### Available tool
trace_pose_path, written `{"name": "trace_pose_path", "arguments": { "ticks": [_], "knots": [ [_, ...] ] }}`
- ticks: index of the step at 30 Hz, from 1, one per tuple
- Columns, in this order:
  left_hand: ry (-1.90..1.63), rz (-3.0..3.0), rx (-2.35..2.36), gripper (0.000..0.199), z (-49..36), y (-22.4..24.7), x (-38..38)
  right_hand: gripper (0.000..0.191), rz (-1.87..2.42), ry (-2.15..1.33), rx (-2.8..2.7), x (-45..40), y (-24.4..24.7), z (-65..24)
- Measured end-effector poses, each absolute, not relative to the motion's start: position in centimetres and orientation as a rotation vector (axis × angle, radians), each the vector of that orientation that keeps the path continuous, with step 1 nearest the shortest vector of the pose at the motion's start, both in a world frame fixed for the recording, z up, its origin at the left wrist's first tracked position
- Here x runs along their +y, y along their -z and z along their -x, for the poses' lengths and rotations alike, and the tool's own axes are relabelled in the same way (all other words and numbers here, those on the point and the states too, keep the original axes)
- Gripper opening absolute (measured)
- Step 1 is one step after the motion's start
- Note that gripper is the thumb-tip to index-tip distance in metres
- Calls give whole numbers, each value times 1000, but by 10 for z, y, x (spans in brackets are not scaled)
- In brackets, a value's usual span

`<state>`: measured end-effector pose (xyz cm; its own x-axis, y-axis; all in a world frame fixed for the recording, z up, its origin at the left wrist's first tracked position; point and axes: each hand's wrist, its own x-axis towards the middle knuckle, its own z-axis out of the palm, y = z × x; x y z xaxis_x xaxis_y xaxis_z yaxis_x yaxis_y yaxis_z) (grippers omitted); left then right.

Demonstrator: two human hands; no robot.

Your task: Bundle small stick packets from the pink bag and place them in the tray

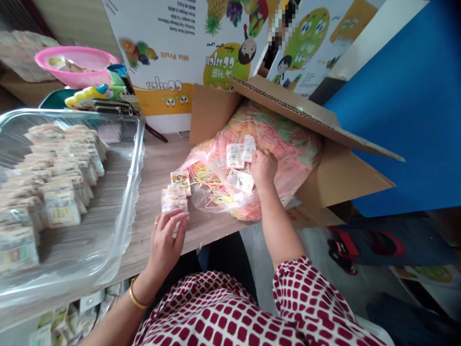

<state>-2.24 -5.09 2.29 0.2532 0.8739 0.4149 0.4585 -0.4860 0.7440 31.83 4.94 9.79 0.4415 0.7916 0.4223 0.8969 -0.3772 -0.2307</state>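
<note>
My left hand (168, 235) rests over the near end of a short row of small printed packets (175, 196) on the table, its fingers stretched out and touching them. Closed at the fingertips, my right hand (264, 168) holds the edge of a small clear packet (249, 148) above a large plastic bag (288, 158). More small packets (240, 180) lie on the bag beside it. Thin coloured sticks (205, 180) show at the bag's open mouth. The bag sits partly inside an opened cardboard box (216, 108).
At left, a clear plastic tray (124, 211) holds many filled packets in rows. Behind it are a pink basin (77, 55) and a dark zipped pouch (113, 106). Printed cartons (169, 67) stand at the back. A box flap (309, 115) sticks out to the right, near a blue panel (406, 120).
</note>
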Motion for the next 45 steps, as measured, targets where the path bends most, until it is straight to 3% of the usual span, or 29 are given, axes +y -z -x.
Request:
{"name": "trace_pose_path", "arguments": {
  "ticks": [3, 6, 9, 11, 13, 16, 21, 28, 37, 45],
  "knots": [
    [-1135, -1496, 1112, 30, 7, -37, -41, 36, 1993, 128, -1379, 23, -110, -292],
    [-1048, -944, 916, 52, -9, -40, -31, 37, 1682, -530, -1616, -4, -106, -244],
    [-972, -745, 936, 54, -14, -31, -25, 33, 1469, -983, -1952, -12, -87, -205],
    [-986, -738, 992, 51, -10, -23, -25, 28, 1567, -900, -2072, -3, -71, -193],
    [-1034, -766, 1005, 49, -3, -19, -27, 23, 1787, -527, -2141, 14, -55, -189],
    [-1064, -820, 975, 49, 5, -21, -30, 35, 1997, 8, -2289, 43, -34, -187],
    [-1025, -776, 1025, 54, 11, -25, -31, 39, 2059, 269, -2372, 68, -15, -183],
    [-1100, -752, 992, 49, 11, -22, -21, 33, 2062, 364, -2419, 54, -24, -184],
    [-1054, -812, 988, 49, 6, -28, -5, 32, 2162, 214, -2388, 59, -31, -184],
    [-1065, -699, 901, 47, -3, -24, 1, 37, 2135, -291, -2118, 64, -47, -199]
  ]
}}
